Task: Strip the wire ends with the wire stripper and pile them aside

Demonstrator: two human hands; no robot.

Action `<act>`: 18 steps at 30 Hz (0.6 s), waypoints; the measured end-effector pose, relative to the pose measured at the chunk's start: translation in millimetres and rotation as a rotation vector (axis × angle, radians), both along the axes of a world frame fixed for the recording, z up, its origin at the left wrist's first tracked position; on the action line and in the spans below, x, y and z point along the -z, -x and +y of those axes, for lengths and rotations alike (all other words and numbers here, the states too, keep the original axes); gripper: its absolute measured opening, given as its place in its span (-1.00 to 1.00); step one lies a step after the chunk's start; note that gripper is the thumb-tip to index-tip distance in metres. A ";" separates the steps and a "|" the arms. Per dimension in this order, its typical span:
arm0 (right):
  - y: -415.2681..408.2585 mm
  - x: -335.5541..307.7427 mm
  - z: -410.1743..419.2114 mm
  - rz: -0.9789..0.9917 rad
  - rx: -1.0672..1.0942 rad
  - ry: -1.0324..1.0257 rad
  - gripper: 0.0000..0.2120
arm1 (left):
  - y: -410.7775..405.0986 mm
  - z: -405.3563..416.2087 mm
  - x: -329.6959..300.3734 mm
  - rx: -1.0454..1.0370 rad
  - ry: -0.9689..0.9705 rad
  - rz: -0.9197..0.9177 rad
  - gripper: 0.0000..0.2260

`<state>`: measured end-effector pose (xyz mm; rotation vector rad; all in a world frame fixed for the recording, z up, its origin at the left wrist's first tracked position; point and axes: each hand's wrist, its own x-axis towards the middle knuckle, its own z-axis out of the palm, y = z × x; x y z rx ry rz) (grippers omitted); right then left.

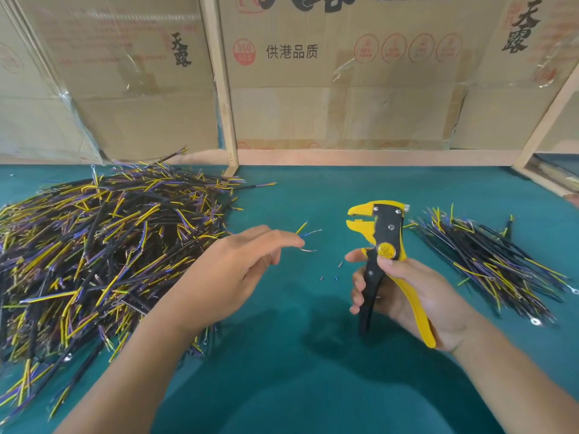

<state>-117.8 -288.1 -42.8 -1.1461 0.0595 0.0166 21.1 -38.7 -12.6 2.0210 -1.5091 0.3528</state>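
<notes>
2 hands (pixel 233 270): right grips wire stripper (pixel 383 245).

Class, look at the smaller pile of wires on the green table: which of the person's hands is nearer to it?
Right. The right hand, gripping the wire stripper, sits just beside the smaller pile; the left hand is farther off, next to the big pile.

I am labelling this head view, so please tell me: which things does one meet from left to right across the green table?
Big heap of black, yellow and purple wires → left hand → yellow-and-black wire stripper in right hand → smaller wire pile.
</notes>
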 end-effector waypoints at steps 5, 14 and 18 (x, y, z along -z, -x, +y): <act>-2.7 0.9 -0.1 0.013 -0.017 -0.007 -0.54 | 7.6 -5.3 3.1 -0.086 -0.026 0.077 -0.75; -2.7 2.7 -5.3 0.022 -0.021 -0.011 -0.49 | 23.6 -21.3 4.9 -0.171 0.082 -0.001 -0.81; -4.2 4.6 -7.2 0.038 -0.036 -0.027 -0.48 | 28.3 -26.3 4.7 -0.172 0.020 -0.004 -0.78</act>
